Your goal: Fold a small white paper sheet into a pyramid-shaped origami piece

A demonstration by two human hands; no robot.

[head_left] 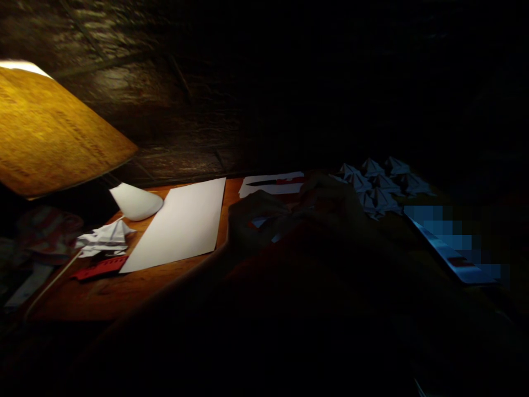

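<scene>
The scene is very dark. My left hand point(252, 220) and my right hand point(330, 198) meet over a wooden table point(124, 292), both in shadow. Their fingers curl around a small piece of white paper point(264, 223), of which only slivers show. A plain white sheet point(182, 223) lies flat just left of my left hand. Behind my hands lies another white paper point(273, 184) with a dark pen-like thing and something red on it. Several small folded paper pieces point(380, 184) sit in a cluster right of my right hand.
A lit yellow lampshade point(49, 132) hangs over the left side. Beneath it are a white paper cone point(136, 201), crumpled paper scraps point(105, 240) and a red strip point(101, 267). A flat pale object point(450, 251) lies at the right. A dark wall stands behind.
</scene>
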